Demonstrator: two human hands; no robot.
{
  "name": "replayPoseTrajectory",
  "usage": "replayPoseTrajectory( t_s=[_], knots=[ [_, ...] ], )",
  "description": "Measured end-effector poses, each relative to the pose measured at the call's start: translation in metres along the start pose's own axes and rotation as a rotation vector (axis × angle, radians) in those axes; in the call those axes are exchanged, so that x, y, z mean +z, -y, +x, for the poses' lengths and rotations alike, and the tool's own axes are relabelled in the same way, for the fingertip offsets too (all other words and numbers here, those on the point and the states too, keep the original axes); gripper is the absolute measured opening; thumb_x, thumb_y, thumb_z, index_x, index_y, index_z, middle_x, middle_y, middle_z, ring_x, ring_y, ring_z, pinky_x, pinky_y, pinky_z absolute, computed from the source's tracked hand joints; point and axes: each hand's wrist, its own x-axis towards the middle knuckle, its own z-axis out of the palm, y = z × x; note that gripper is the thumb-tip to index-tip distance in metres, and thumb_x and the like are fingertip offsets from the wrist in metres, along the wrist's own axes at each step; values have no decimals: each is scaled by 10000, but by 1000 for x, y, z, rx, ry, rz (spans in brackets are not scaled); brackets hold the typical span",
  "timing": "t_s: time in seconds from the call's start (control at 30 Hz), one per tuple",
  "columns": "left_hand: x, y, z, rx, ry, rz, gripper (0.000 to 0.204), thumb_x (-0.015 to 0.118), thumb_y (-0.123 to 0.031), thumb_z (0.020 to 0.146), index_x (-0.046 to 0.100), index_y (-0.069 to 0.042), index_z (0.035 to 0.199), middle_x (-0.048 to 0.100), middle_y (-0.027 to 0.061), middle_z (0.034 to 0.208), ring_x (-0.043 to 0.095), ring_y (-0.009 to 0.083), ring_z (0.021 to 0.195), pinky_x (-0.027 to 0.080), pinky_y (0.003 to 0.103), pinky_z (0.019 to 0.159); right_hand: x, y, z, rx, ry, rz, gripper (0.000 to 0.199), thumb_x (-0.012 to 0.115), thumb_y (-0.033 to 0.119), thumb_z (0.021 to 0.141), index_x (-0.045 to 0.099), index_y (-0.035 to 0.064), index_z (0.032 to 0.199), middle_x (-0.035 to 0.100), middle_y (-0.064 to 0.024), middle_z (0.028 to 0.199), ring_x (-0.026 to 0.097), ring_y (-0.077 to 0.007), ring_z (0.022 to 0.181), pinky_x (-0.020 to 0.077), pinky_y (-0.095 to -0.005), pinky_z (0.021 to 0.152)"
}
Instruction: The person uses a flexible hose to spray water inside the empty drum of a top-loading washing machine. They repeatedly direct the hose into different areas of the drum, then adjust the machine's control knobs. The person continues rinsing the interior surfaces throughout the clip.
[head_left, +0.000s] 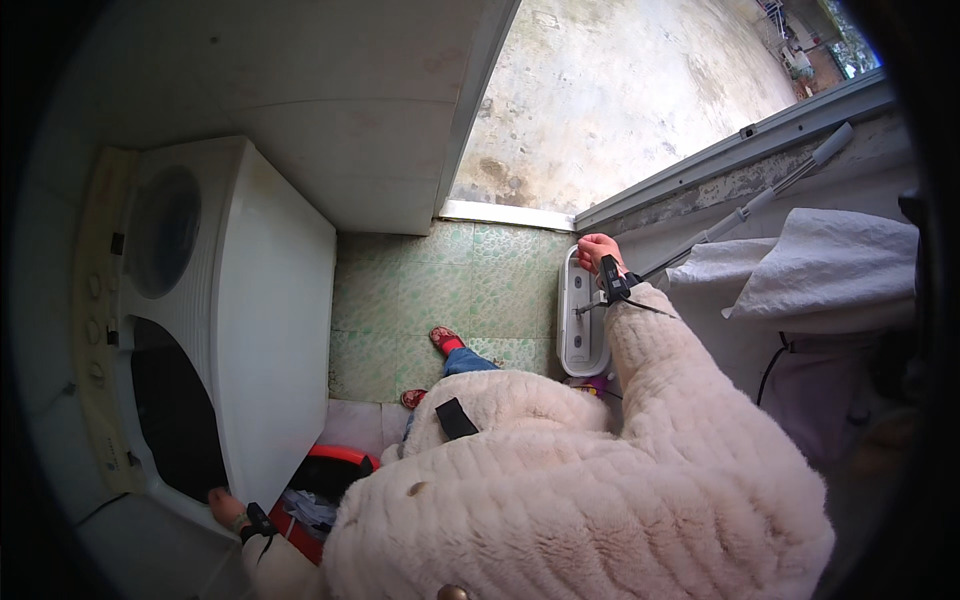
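A white twin-tub washing machine (275,290) stands on the left, with a round translucent lid (165,232) over its far tub. Its near tub opening (175,410) looks dark inside. My left hand (228,508) is at the near corner of that opening, by the rim; its fingers are too small and shaded to read. On the right, my right hand (598,252) is above the far end of a long white mop bucket (584,365). Its fingers are curled closed, and whatever may be in them is hidden. Both wrists wear black straps.
A red-rimmed bin (345,454) with pale cloth in it stands by the washer. A mop pole (735,222) leans along the right wall near hanging white cloths (825,262). Beyond green floor tiles (440,285), a raised door sill (510,214) leads to a concrete yard (620,100).
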Motion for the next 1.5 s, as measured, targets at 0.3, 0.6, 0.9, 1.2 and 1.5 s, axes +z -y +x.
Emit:
replayPoseTrajectory(
  t_s=[0.3, 0.6, 0.9, 1.2, 1.5],
  knots=[
    [-4, 7, 1, 52, -46, 17, 388, 461, -333, 902, 670, -17, 987, 665, 249, 1034, 598, 464, 958, 457, 515, 839, -38, 2, 15, -173, -211, 9, 234, 727, 201, 900, 541, 107, 794, 535, -3, 593, 529, -131, 437, 402, -292, 367],
    [-10, -1, 2, 23, 33, 84, 393, 452, -324, 877, 665, -13, 991, 652, 248, 1043, 592, 447, 960, 454, 491, 853, -67, 20, 18, -61, -83, 203, 855, 728, 159, 860, 255, 130, 1572, 480, -95, 1432, 584, -250, 1135, 553, -400, 814],
    [-11, -36, -48, -13, -194, 17, 289, 547, -270, 892, 704, -63, 1018, 678, 221, 1001, 628, 433, 934, 509, 524, 808, 182, 41, -38, 55, 783, -364, 346, 608, 158, 982, 569, 77, 1316, 625, -77, 1324, 612, -245, 1208, 502, -406, 985],
    [-23, -76, -60, 14, -376, -122, 153, 640, -205, 779, 709, -70, 797, 686, 168, 796, 662, 369, 764, 542, 478, 698, 485, 36, -230, -821, 1536, -524, 297, 577, -51, 941, 609, 34, 1223, 649, -82, 1251, 609, -185, 1168, 473, -318, 1012],
    [-57, -58, -74, 103, -318, -1123, 263, 589, 58, 809, 662, -18, 1049, 698, 125, 1097, 654, 235, 1042, 494, 346, 922, 588, -13, -331, -1526, 1226, -816, 233, 644, -10, 877, 664, 68, 1096, 676, -73, 1058, 657, -202, 945, 525, -299, 782]
  ],
)
